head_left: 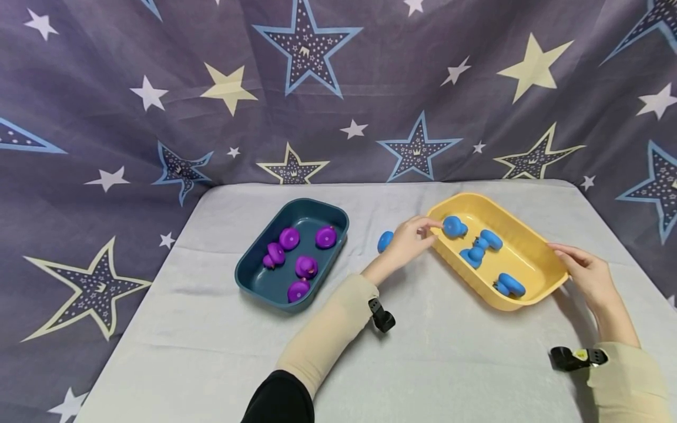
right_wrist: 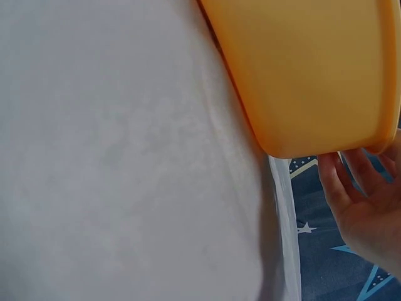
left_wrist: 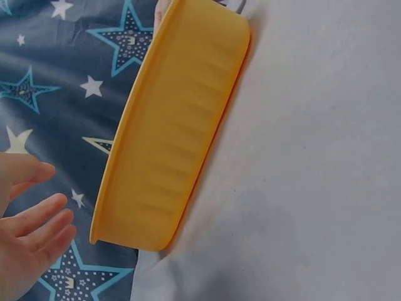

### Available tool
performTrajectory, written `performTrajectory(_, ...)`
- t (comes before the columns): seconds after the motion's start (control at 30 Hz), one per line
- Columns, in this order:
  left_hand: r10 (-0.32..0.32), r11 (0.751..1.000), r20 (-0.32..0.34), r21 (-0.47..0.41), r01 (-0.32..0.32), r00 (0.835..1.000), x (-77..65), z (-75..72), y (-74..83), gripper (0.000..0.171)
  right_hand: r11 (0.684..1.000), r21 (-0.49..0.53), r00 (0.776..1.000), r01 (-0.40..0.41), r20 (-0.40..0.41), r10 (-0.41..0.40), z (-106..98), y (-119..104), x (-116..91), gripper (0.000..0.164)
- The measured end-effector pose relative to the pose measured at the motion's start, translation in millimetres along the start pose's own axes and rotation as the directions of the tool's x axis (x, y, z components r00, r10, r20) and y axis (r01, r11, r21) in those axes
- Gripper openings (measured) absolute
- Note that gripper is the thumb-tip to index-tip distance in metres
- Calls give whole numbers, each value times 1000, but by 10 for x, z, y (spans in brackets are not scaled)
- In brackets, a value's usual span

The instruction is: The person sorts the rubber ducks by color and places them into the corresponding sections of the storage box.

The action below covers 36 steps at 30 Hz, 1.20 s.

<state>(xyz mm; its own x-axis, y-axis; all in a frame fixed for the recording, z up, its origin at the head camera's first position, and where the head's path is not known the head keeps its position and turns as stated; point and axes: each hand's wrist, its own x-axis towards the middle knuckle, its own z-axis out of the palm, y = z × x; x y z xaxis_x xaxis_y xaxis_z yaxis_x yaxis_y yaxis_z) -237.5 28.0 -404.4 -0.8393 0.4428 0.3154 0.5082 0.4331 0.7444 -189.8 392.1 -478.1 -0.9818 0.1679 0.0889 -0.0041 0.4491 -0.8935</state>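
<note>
My left hand (head_left: 406, 242) is at the left end of the yellow tub (head_left: 529, 262), its fingers loosely bent around nothing. In the left wrist view that hand (left_wrist: 31, 229) stands apart from the tub's outer wall. Several small blue toy ducks (head_left: 510, 284) lie tipped about inside the tub; one blue duck (head_left: 453, 227) is just beyond my left fingertips. Another blue duck (head_left: 385, 241) is on the table, partly hidden behind my left hand. At the tub's right end, my right hand (head_left: 589, 279) holds the rim between thumb and fingers.
A dark teal tub (head_left: 254, 294) with several purple toy ducks (head_left: 306, 267) stands to the left. Both tubs are on a white-covered table (head_left: 423, 364). A star-patterned cloth (head_left: 338, 123) hangs behind the table.
</note>
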Motion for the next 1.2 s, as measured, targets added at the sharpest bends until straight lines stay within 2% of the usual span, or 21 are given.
performTrajectory(0.43,32,999,-62,-5,-33,998,-151,-111,-90,23,1000,12,1000,-5,0,5,6,-20,-11,40)
performTrajectory(0.9,-26,1000,-91,6,27,995,-251,-244,-173,23,999,32,1000,-20,13,19,0,19,3,43)
performTrajectory(1.2,-78,996,-103,35,82,992,-299,-304,-286,25,998,55,1000,-13,19,12,12,-244,-106,32)
